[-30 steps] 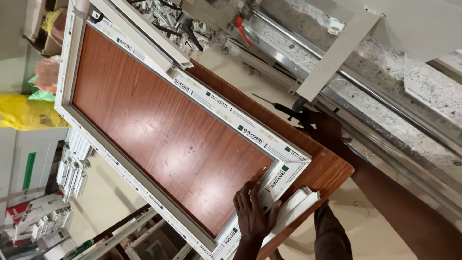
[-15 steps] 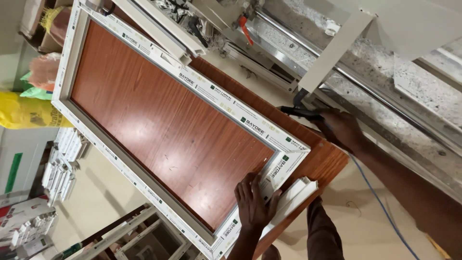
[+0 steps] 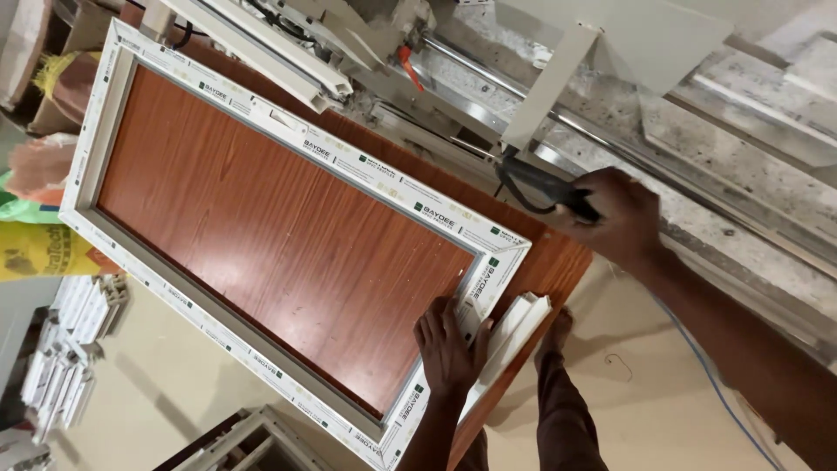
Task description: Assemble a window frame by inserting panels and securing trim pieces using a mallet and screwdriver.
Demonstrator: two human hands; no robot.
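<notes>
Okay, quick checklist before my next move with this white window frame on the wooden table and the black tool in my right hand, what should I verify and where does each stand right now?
1. Left hand steadying the white frame: ok, it presses flat on the frame's short end.
2. Right hand gripping the black tool: ok, fingers are closed around its handle.
3. Tool tip clear of the frame: ok, it sits beyond the frame's corner, near the white bar.
4. Frame lying flat on the wooden table: ok, all four sides rest on it.
5. Blue cable free of snags: cannot tell, it runs out of view.
6. Loose white profile piece by the left hand: not ok, it sits at the table's edge.
</notes>
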